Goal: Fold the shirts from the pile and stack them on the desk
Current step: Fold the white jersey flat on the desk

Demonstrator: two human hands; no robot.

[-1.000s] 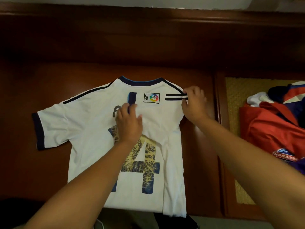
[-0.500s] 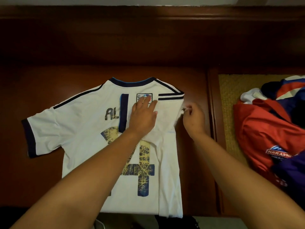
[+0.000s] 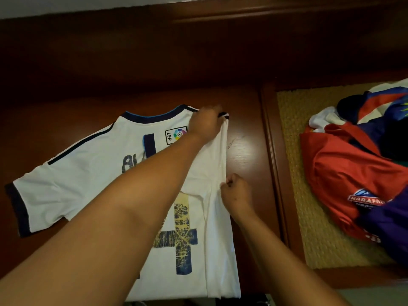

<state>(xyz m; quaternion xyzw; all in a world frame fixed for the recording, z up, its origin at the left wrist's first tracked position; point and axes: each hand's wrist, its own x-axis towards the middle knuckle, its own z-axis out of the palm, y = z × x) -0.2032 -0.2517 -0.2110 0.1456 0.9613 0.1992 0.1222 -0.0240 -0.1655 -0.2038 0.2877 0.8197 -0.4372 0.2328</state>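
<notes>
A white football shirt (image 3: 88, 173) lies back-up on the dark wooden desk (image 3: 242, 151), its navy-trimmed collar toward the far edge and its hem at the near edge. One sleeve is spread out flat to the shirt's left side; the other side is already folded inward, so a straight folded edge runs down the shirt's right side from shoulder to hem.

The left hand (image 3: 205, 124) reaches across the shirt to its far right shoulder corner, just right of the square LFP badge (image 3: 176, 134). Its fingers curl down over the corner and grip the cloth there, with the black-striped sleeve end poking out past the fingertips. The forearm crosses over the printed name and the upper part of the large yellow-and-blue number (image 3: 181, 235).

The right hand (image 3: 235, 191) sits at the same folded edge, about midway down the shirt and nearer than the left hand. Its fingers are bunched together and pinch a small fold of white fabric against the thumb; the cloth between the two hands runs taut along the edge.

To the right of the shirt, beyond a raised wooden border, a woven mat (image 3: 309, 228) carries the pile of shirts (image 3: 353, 173), a red one on top of purple, blue and white ones.
</notes>
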